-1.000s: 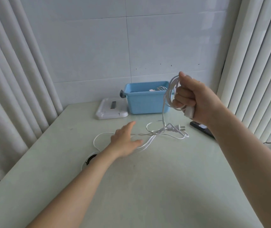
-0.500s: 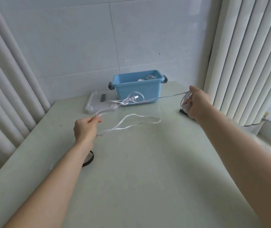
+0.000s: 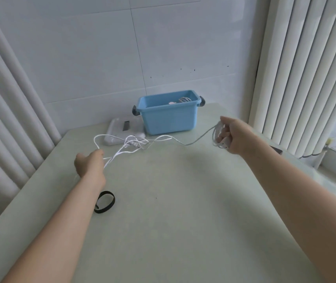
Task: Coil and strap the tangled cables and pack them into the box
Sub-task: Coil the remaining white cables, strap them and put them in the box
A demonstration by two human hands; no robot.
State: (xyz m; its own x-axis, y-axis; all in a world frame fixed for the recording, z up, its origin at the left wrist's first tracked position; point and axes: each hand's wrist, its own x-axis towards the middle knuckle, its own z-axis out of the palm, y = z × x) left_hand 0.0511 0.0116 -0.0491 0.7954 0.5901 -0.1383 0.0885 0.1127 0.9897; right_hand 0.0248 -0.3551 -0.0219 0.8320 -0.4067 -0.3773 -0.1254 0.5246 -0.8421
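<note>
Head view: white cable [image 3: 195,140] stretches sideways between left hand [image 3: 89,165] and right hand [image 3: 231,137].

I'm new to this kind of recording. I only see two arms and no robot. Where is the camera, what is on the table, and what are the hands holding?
There is no machine here. A person works with bare hands, and the single camera sits on their head, looking forward and down, so both arms reach in from the bottom edge. The left hand pinches a strand of a white cable. The right hand grips loops of that cable gathered into a coil. Between the hands the cable is a loose tangle over the table. At the back stands a blue box with something pale inside, seemingly cable. Beside it is a flat white object, perhaps its lid. A black strap lies by the left forearm.
</note>
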